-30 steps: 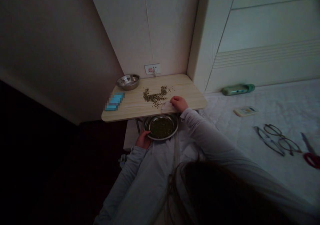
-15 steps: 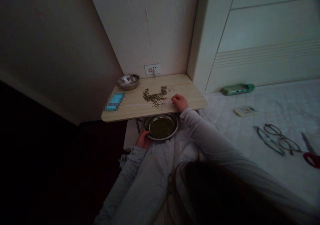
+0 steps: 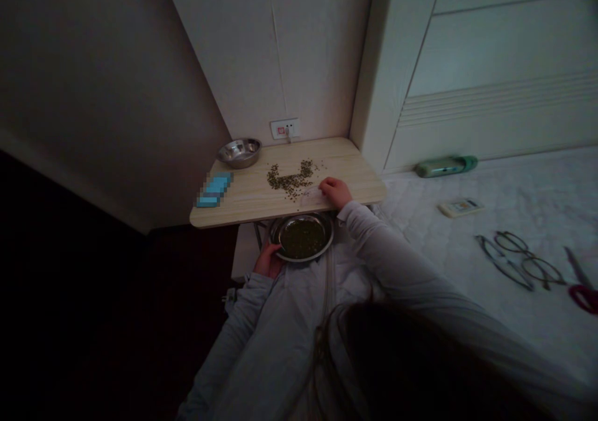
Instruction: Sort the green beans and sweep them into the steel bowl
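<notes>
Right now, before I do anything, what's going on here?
A person's left hand grips the rim of a round, shiny metal bowl of green bits, just below the edge of a pale wooden tabletop. The right hand, over the tabletop, seems to pinch a thin see-through piece, too faint to identify, beside small dark-green pieces scattered there.

A pale wood-grain table [image 3: 252, 204] bore a shiny metal bowl [image 3: 240, 153], a blue pixelated item [image 3: 214, 190] and scattered small greenish pieces [image 3: 289, 182]; on the white quilted bed [image 3: 434, 253] beside it lay a green case [image 3: 446, 166], a pale remote-like object [image 3: 460, 207], eyeglasses [image 3: 530, 260] and red-handled scissors [image 3: 582, 284].
</notes>
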Demonstrator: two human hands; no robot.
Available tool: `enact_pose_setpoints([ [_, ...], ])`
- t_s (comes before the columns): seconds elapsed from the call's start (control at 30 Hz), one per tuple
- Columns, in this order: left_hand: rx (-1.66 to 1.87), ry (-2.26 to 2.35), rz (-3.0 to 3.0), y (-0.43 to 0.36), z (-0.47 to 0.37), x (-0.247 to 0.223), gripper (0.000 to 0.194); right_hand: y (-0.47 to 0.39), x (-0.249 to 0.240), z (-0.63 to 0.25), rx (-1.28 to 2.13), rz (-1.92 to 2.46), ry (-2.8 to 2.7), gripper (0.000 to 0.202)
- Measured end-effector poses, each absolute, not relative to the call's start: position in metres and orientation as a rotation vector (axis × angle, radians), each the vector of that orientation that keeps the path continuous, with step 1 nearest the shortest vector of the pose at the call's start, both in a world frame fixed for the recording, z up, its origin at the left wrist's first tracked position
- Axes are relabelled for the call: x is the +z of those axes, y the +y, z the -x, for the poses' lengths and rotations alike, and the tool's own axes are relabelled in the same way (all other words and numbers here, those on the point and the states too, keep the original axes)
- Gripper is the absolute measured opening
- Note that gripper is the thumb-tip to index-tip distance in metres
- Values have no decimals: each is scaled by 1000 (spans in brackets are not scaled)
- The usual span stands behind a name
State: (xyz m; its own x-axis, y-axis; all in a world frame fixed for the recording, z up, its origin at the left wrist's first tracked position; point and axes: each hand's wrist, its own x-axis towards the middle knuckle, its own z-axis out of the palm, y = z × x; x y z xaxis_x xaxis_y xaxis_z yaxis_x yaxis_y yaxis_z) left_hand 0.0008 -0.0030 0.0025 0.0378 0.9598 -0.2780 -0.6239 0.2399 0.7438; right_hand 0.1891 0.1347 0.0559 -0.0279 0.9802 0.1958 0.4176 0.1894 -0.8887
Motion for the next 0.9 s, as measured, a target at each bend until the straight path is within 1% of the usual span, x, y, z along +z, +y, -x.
enact_pose_setpoints([
  [0.27,1279,901,-460,-2,1,-1,37,138,54,-189,909,1305,-1691,20],
  [0.53,1282,888,-478,-4,-1,4,44,137,51,-189,991,1275,-1665,20],
  [0.9,1289,899,-476,-5,-1,5,41,140,51,-189,925,1308,-1721,21],
])
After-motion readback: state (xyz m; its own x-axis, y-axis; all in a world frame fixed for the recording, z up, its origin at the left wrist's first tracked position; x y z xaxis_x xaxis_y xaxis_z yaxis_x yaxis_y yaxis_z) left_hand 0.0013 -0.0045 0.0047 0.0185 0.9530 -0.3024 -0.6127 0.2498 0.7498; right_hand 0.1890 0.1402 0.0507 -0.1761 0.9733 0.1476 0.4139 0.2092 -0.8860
